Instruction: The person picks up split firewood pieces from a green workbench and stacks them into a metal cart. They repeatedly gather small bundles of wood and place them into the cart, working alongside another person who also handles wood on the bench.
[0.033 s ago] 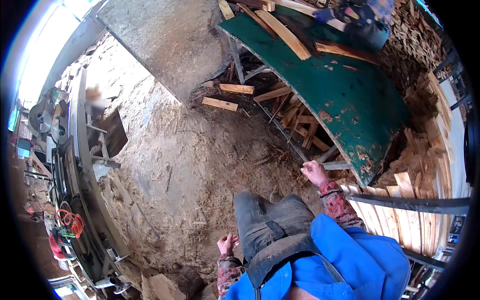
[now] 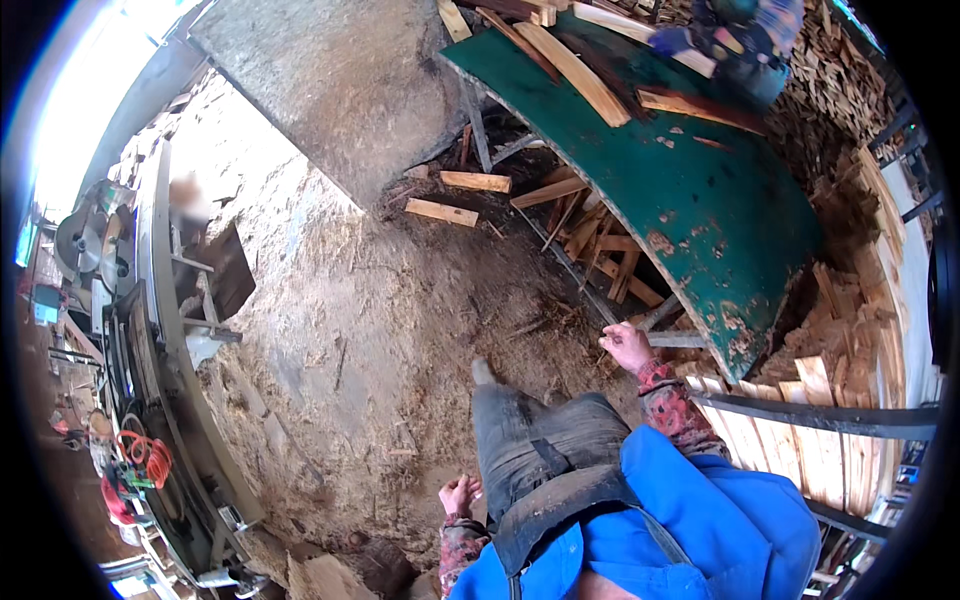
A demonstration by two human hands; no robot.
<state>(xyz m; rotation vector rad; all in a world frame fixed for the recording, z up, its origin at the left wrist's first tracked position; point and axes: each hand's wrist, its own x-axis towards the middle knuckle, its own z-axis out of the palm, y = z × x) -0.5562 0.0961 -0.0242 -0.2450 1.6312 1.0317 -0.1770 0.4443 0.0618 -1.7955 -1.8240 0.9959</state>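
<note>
My left hand [image 2: 461,496] hangs low beside my left thigh, its fingers loosely curled, with nothing visible in them. My right hand [image 2: 627,347] is held out ahead of my right hip, near the close corner of a green-topped table [image 2: 690,230]. Its fingers are bent inward, and I see nothing between them. Beneath that table lies a heap of split wood pieces [image 2: 610,255]. Long boards [image 2: 575,75] rest on its far end. Two short wood pieces [image 2: 442,212] lie on the ground left of the table.
A grey slab-like surface [image 2: 330,90] stands at the far left of the table. At left runs a long bench [image 2: 165,330] with circular blades [image 2: 80,240] and a coiled red hose [image 2: 150,455]. Stacked boards [image 2: 800,440] line the right. A gloved co-worker [image 2: 740,45] stands beyond the table.
My left leg has stepped forward, and its foot now shows. The co-worker has shifted slightly right. Both my hands keep nearly the same pose.
</note>
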